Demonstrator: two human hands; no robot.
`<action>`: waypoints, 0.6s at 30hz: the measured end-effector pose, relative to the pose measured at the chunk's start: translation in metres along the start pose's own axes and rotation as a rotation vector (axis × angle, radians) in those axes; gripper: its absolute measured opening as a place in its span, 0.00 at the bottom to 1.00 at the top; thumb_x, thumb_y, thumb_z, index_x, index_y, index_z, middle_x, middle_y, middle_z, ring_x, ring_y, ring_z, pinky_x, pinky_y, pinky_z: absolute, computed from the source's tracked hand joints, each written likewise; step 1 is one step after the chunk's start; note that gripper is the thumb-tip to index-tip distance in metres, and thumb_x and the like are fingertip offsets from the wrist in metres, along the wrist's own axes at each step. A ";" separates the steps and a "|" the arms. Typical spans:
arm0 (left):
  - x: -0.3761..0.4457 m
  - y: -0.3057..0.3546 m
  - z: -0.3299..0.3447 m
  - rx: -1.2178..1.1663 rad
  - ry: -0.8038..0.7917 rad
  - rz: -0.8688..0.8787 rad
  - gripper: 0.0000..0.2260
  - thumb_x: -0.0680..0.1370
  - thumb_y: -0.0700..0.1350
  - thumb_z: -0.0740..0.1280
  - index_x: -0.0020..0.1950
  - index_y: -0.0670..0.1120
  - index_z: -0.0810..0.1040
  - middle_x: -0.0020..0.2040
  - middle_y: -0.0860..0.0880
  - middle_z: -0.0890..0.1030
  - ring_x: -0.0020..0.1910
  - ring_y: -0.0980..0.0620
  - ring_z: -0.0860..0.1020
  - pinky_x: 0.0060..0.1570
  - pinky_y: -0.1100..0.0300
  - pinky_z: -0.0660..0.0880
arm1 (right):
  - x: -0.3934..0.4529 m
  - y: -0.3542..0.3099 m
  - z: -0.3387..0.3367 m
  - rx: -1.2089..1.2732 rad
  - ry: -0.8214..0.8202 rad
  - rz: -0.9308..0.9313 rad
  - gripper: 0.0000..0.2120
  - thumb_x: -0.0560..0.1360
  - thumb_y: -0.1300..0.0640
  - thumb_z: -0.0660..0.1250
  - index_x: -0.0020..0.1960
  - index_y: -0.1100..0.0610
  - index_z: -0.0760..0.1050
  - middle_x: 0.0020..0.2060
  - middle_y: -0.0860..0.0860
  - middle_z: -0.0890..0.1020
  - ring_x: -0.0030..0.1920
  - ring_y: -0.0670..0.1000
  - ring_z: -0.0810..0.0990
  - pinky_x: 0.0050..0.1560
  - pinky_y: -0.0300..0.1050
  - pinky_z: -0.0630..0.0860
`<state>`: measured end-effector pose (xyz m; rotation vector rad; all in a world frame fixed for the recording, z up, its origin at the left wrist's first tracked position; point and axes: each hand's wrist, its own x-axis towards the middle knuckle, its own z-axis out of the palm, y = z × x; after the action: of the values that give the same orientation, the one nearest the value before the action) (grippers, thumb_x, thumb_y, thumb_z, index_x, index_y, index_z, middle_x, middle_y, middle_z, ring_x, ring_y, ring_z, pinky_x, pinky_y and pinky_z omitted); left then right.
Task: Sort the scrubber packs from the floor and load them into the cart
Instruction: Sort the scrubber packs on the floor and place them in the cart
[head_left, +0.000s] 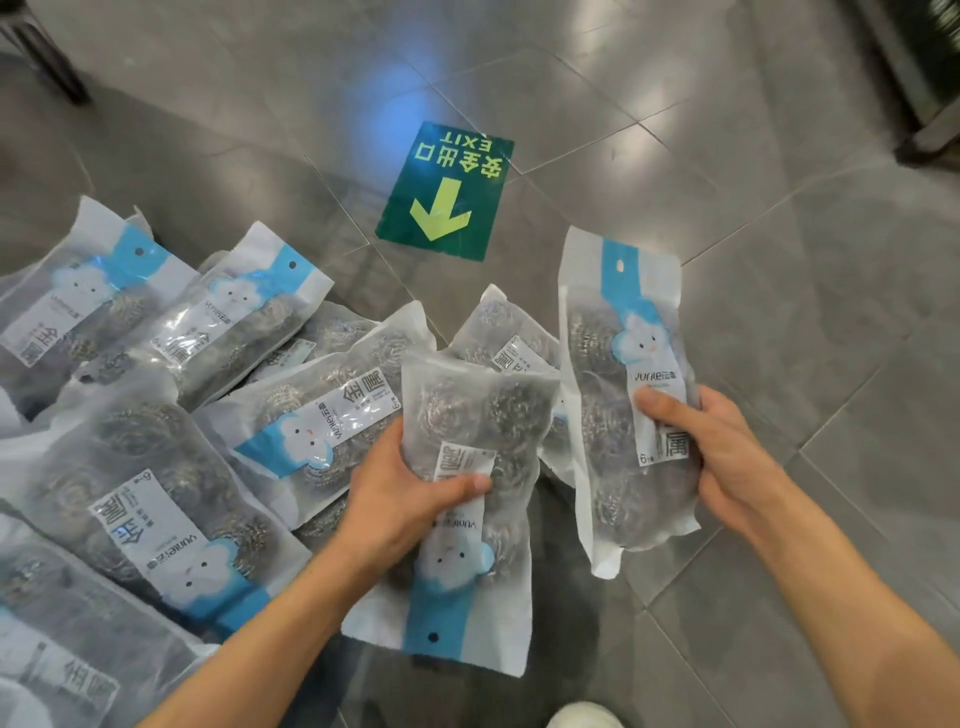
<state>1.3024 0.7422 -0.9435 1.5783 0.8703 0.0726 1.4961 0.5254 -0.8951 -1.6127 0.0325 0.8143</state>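
Several clear plastic packs of steel-wool scrubbers with blue-and-white headers lie piled on the grey tiled floor (779, 130) at the left, such as one pack (171, 519) near me and another (234, 317) further back. My left hand (400, 499) grips a scrubber pack (467, 426) held upside down, its blue header pointing toward me. My right hand (711, 447) holds a second pack (618, 364) upright, thumb across its label. Both packs are lifted above the floor, side by side. No cart is in view.
A green floor sticker (447, 192) with a yellow arrow and "EXIT" lies beyond the pile. Dark furniture legs stand at the top left (47, 57) and top right (930, 119). The toe of a white shoe (584, 716) shows at the bottom edge.
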 end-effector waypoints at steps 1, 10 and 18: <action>0.003 0.014 -0.005 -0.032 0.042 0.018 0.30 0.62 0.47 0.86 0.60 0.53 0.78 0.52 0.55 0.87 0.50 0.57 0.85 0.56 0.51 0.82 | -0.001 -0.009 0.001 0.015 0.013 -0.025 0.34 0.52 0.43 0.85 0.52 0.59 0.82 0.41 0.54 0.87 0.39 0.52 0.86 0.39 0.44 0.83; -0.043 0.206 -0.089 -0.148 0.324 0.141 0.24 0.66 0.46 0.83 0.59 0.50 0.77 0.51 0.53 0.87 0.49 0.57 0.85 0.50 0.57 0.82 | -0.080 -0.166 0.043 0.059 0.053 -0.126 0.29 0.63 0.55 0.78 0.62 0.62 0.79 0.48 0.55 0.88 0.44 0.52 0.87 0.41 0.44 0.83; -0.210 0.494 -0.192 -0.121 0.398 0.228 0.26 0.67 0.43 0.83 0.61 0.44 0.78 0.50 0.51 0.87 0.48 0.57 0.85 0.42 0.65 0.80 | -0.262 -0.454 0.063 -0.034 0.041 -0.241 0.24 0.69 0.56 0.79 0.62 0.56 0.77 0.51 0.50 0.88 0.51 0.52 0.87 0.53 0.51 0.82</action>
<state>1.2923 0.8114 -0.3779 1.5677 0.9659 0.6077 1.4778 0.5775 -0.3698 -1.6285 -0.1450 0.5982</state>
